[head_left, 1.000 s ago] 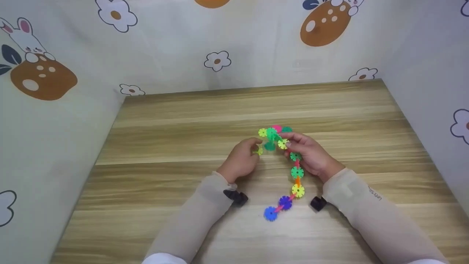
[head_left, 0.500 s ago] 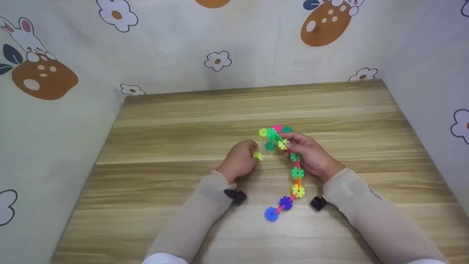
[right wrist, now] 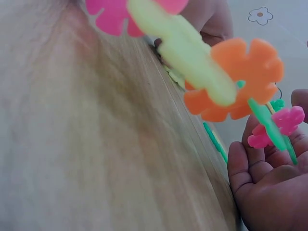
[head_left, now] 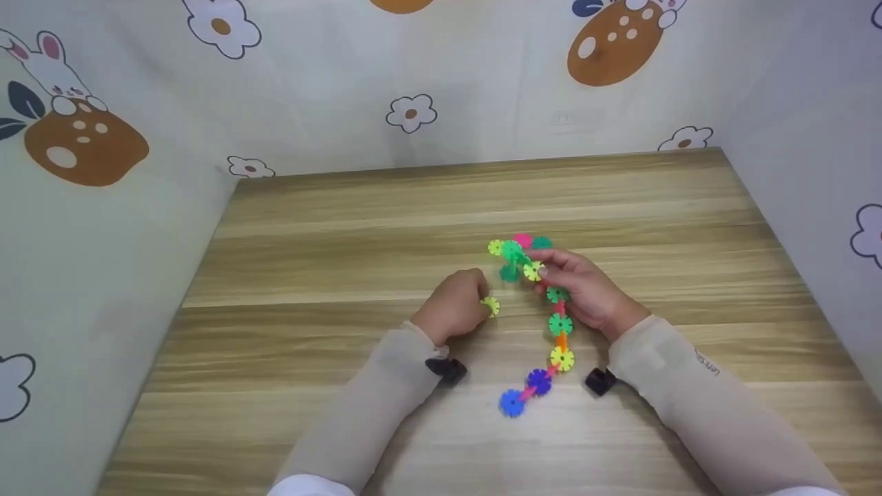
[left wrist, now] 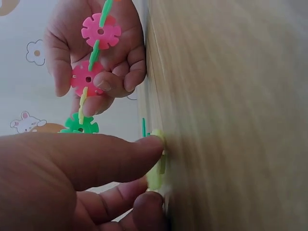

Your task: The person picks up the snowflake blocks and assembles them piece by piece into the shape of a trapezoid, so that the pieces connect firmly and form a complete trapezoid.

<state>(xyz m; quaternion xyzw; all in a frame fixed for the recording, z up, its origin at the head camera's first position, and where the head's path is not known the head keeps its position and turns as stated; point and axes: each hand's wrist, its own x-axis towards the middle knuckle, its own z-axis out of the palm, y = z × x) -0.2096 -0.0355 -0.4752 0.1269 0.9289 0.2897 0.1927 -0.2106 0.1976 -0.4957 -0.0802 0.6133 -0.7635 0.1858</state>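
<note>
Left hand (head_left: 455,311) pinches a loose yellow disc (head_left: 490,305), now drawn back toward 7 o'clock from the snowflake chain (head_left: 559,324) on the table (head_left: 310,275), apparently detached; right hand (head_left: 579,289) curls round the chain's upper cluster.

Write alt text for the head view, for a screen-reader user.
Seen from above, a person's right hand grips a chain of coloured snowflake discs on a wooden table, while the left hand pinches a loose yellow disc beside it. A cartoon-print cloth surrounds the table.
</note>
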